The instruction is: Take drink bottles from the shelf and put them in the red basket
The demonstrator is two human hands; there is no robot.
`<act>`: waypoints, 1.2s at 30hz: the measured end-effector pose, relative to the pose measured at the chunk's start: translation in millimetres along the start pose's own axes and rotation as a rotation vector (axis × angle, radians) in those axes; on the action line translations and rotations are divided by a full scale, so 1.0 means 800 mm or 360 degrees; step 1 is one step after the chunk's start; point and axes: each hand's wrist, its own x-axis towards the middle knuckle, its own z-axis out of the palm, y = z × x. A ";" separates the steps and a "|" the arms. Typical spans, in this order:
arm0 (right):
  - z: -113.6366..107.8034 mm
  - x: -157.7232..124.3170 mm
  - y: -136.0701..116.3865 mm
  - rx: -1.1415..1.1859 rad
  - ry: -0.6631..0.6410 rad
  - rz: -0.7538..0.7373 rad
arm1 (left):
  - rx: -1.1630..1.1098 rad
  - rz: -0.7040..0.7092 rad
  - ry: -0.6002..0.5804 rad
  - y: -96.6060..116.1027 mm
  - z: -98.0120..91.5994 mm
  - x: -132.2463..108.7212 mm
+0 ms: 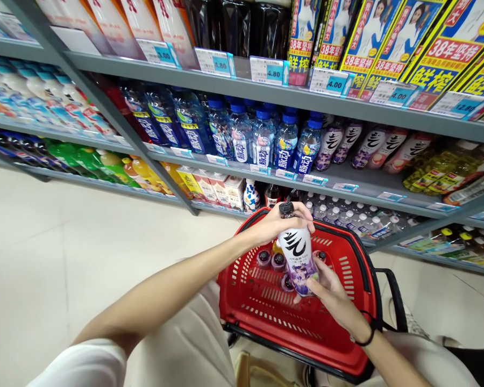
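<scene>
A white and purple drink bottle [295,248] with a black cap is tilted over the red shopping basket [262,317]. My left hand [280,220] is wrapped round its neck, just under the cap. Lower down, my right hand [331,287] grips the bottle's base from the right, with a black band on the wrist. Inside the basket several dark-capped bottles [278,261] stand upright below the held one, partly hidden by it and my hands.
Similar bottles [329,145] lie and stand on the middle shelf, right of blue-capped bottles [263,141]. Drink cartons [371,43] fill the shelf above. Small water bottles [347,215] are on the bottom shelf behind the basket. The black basket handle [395,301] juts out right.
</scene>
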 end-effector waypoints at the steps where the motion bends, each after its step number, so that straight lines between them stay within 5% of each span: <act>1: 0.001 0.000 -0.001 -0.0017 0.0000 -0.0006 | -0.0004 0.0001 -0.0007 -0.001 0.000 0.000; 36: 0.007 0.005 0.003 -0.0040 0.0059 -0.0088 | 0.0019 0.0014 -0.0018 0.002 0.003 -0.001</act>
